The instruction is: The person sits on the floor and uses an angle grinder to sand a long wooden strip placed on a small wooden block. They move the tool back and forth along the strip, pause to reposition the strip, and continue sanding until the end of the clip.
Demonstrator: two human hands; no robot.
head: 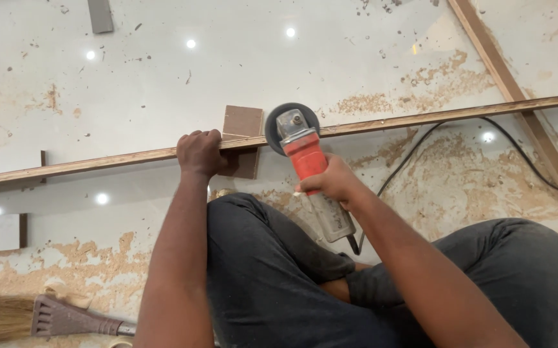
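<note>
Two hands work: left hand (pixel 199 153) grips the wooden strip (pixel 382 122), right hand (pixel 331 182) clasps the angle grinder (pixel 301 151) beside it.

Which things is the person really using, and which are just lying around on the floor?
In use:
- left hand pressing on the long wooden strip
- right hand holding the red and grey angle grinder
- small brown block under the strip

Lying about:
- broom
- second wooden strip
- sawdust

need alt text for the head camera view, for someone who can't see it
Seen from above, a person sitting on a dusty floor holds an angle grinder in the right hand, its disc against a long wooden strip that the left hand grips. Sawdust and a broom lie nearby.
</note>
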